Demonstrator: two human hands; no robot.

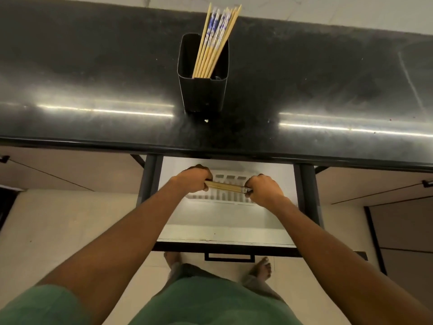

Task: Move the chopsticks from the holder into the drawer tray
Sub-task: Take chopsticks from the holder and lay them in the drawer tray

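Your left hand and right hand grip a chopstick bundle by its ends above the tray; an uneven release could land sticks askew.

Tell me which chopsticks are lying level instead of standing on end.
The bundle gripped between the left hand and right hand over the drawer tray; the other chopsticks stand in the black holder.
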